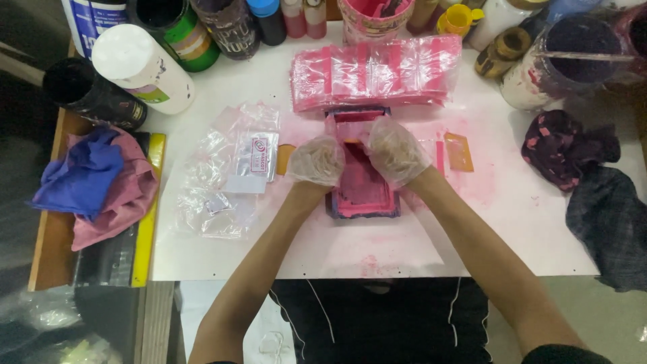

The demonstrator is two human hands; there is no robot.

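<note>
Both my hands wear thin clear plastic gloves. My left hand (pixel 317 160) and my right hand (pixel 396 151) press down on a small rectangular screen frame (pixel 364 199) smeared with pink ink, lying on the white table (pixel 404 249). The left hand rests on the frame's left edge, the right on its upper right part. Just beyond the frame lies a stack of pink-printed clear plastic bags (pixel 377 71). What sits under the frame is hidden.
Loose clear bags (pixel 226 168) with a printed label lie to the left. Bottles (pixel 145 67) and ink jars line the back edge; a large jar (pixel 566 61) stands back right. Blue and pink rags (pixel 101 182) lie left, dark stained rags (pixel 573 152) right. An orange card (pixel 459 151) lies near the frame.
</note>
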